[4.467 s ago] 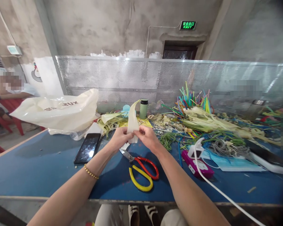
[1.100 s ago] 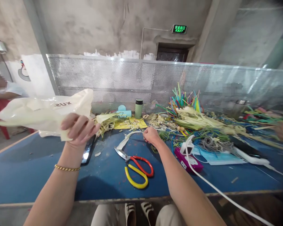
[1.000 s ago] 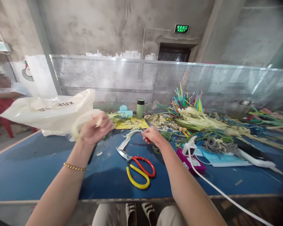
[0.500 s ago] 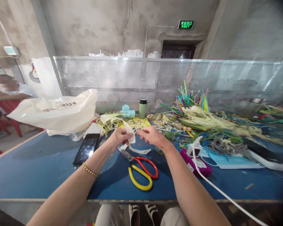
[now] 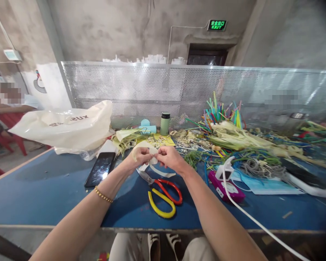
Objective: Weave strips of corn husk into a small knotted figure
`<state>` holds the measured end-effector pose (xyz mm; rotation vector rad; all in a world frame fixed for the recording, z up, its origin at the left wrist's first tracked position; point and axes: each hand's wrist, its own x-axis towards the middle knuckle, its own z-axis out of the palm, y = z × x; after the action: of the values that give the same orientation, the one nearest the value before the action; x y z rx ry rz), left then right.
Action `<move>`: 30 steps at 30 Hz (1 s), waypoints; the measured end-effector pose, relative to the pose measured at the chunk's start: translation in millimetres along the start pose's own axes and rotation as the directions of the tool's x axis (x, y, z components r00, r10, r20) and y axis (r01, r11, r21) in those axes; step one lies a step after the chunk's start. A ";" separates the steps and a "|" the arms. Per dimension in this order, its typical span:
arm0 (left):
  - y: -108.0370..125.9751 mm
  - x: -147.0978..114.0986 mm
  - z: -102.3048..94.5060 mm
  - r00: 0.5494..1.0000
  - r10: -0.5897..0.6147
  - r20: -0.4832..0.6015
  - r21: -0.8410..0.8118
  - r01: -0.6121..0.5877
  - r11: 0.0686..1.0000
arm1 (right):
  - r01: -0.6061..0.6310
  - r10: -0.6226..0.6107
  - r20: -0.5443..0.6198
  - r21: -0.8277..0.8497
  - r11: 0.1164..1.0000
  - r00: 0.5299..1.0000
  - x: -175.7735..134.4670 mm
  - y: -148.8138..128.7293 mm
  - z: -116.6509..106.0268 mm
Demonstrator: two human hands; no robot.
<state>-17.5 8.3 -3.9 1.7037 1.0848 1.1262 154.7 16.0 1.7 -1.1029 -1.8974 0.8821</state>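
Pale strip [image 5: 154,161] clamped in left fingers [image 5: 145,157] and right fingers [image 5: 161,156], curling beyond left.

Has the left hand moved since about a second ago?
Yes. Judged against the green bottle, the left hand has moved rightward, now beside the right hand.

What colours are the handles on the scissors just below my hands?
One red handle and one yellow handle, clearest in the head view.

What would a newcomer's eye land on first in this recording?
Probably the scissors, one handle red and one yellow, lying on the blue table near its front edge. Just beyond, the left hand and right hand hold a pale strip. Farther right, colourful strips fan upward before the perforated metal screen.
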 end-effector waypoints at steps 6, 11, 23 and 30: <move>-7.1 4.9 4.5 0.998 -0.008 -0.067 0.054 0.011 0.998 | 0.022 -0.029 -0.048 -0.130 0.991 0.998 2.0 2.0 3.1; -4.6 2.6 5.2 0.994 0.008 -0.105 0.147 0.008 0.989 | 0.017 -0.045 -0.108 -0.249 0.968 0.993 0.6 -3.1 5.7; -1.8 1.3 2.1 0.997 0.078 -0.026 0.046 -0.077 0.996 | 0.064 -0.117 -0.150 -0.318 0.946 0.982 0.1 -5.9 9.7; 5.6 -0.6 -2.7 0.997 0.024 0.072 -0.144 -0.013 0.990 | 0.072 -0.088 -0.072 -0.192 0.979 0.994 2.8 -3.6 9.9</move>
<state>-19.0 6.4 1.9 1.6324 0.9223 1.1165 143.8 15.2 0.7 -1.1468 -1.9750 0.6134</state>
